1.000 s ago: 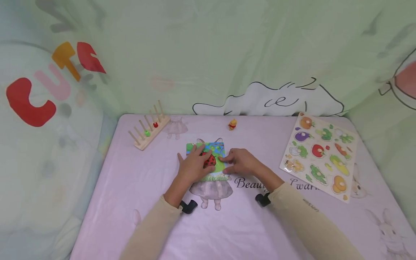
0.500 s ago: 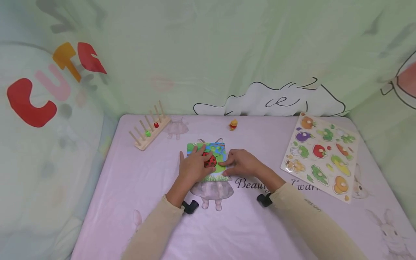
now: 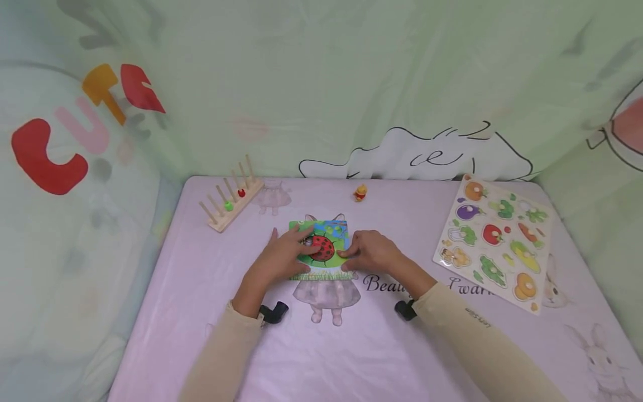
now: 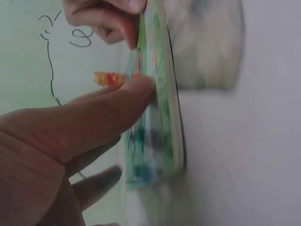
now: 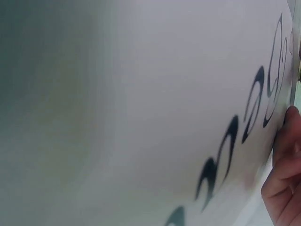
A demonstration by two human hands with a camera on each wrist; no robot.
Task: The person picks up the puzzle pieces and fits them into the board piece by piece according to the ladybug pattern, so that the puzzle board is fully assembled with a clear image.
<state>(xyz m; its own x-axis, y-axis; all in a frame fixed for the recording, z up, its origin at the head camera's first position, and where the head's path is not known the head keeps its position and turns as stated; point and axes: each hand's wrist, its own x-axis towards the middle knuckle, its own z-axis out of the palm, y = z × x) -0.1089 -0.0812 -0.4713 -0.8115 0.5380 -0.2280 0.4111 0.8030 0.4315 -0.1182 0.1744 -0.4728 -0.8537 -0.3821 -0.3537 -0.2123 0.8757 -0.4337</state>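
Note:
A square ladybug picture board [image 3: 321,247], green and blue with a grass strip along its near edge, lies flat on the table before me. In the left wrist view the board [image 4: 171,103] shows a thick, layered edge. My left hand [image 3: 281,254] lies over its left side with fingers spread and straight, the thumb [image 4: 138,89] near the front edge. At the right edge, my right hand [image 3: 377,251] pinches the board with bent fingers. The right wrist view shows mostly table cloth, with part of the right hand [image 5: 287,174] at its border.
Back left stands a wooden peg rack [image 3: 236,204] with a green and a red bead. A small yellow bear figure [image 3: 360,192] is behind the board. A vegetable knob puzzle [image 3: 494,240] lies at the right. Printed curtains [image 3: 321,84] border the table.
My left hand has slid left across the board, uncovering more of the ladybug. My right hand stays at the right edge, and the board has hardly moved.

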